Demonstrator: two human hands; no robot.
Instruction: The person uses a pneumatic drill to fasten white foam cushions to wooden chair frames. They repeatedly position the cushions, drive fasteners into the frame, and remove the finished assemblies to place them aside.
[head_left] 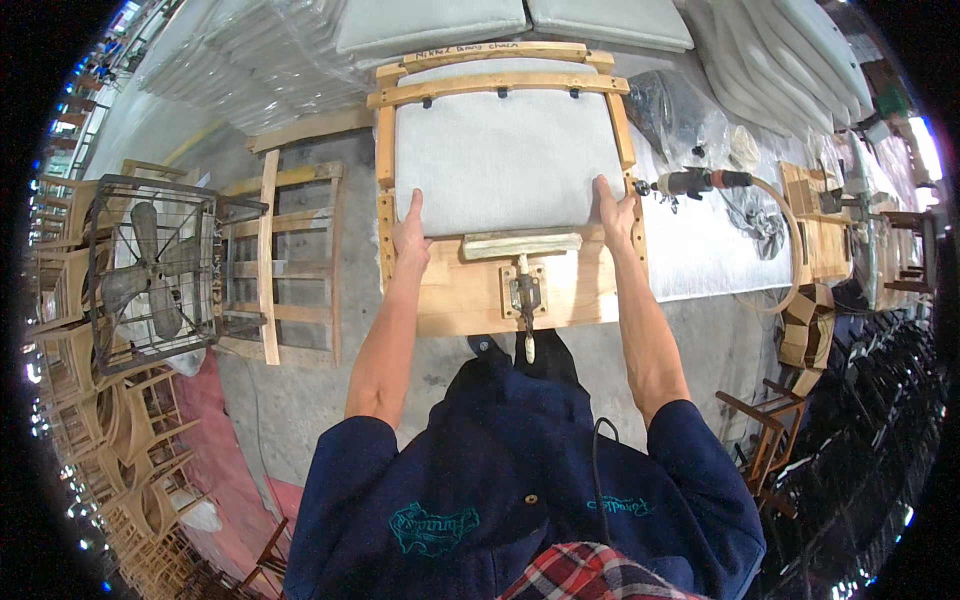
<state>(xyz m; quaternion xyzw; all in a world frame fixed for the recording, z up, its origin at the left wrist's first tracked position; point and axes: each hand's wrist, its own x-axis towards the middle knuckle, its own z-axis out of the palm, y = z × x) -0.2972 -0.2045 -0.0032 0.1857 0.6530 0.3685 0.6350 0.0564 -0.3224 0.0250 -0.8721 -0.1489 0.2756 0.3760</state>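
Note:
A light grey upholstered seat cushion (508,150) lies inside a wooden frame jig (497,87). My left hand (410,238) holds its near left corner, thumb along the top. At the near right corner, my right hand (617,217) grips the cushion the same way; the fingers of both hands are partly hidden by its edge. Between my hands, a padded bar (522,245) sits against the near edge of the cushion. The bar joins a metal toggle clamp (525,292) mounted on the wooden board (455,290), its handle pointing toward me.
A pneumatic driver (700,181) with a tan hose lies right of the jig, on a pale padded surface (710,255). Stacked cushions (430,25) stand behind. At left are a caged floor fan (155,270) and a wooden pallet (300,250). Several chair frames (130,440) crowd the lower left.

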